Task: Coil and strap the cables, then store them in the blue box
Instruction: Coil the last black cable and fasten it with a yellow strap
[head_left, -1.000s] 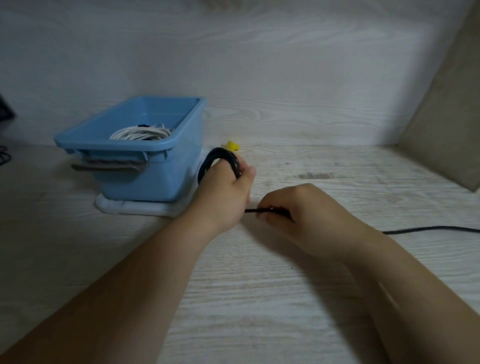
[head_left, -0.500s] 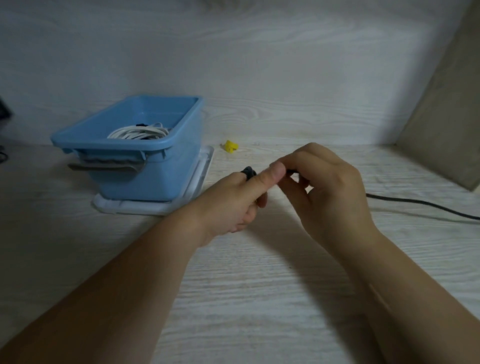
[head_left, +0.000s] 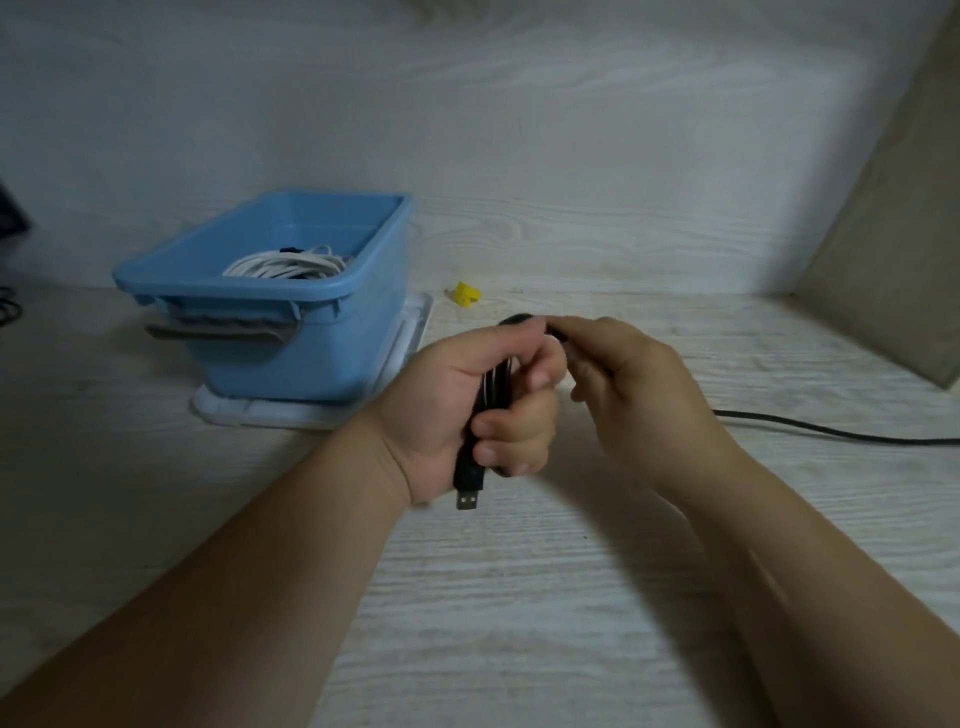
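Observation:
My left hand (head_left: 485, 400) grips several loops of a black cable (head_left: 493, 387), its USB plug (head_left: 467, 499) sticking out below the fist. My right hand (head_left: 634, 384) pinches the same cable at the top of the coil, right beside the left thumb. The cable's loose tail (head_left: 831, 431) trails away across the table to the right edge. The blue box (head_left: 291, 312) stands at the left on a white lid (head_left: 410, 332), with a coiled white cable (head_left: 285, 265) inside.
A small yellow strap (head_left: 466, 293) lies on the table behind my hands, near the wall. A beige panel (head_left: 893, 260) leans at the right. Dark objects (head_left: 10, 260) show at the far left edge.
My left hand has turned so the coil stands upright and the USB plug points down. My right hand stays at the coil's top; the tail still lies to the right.

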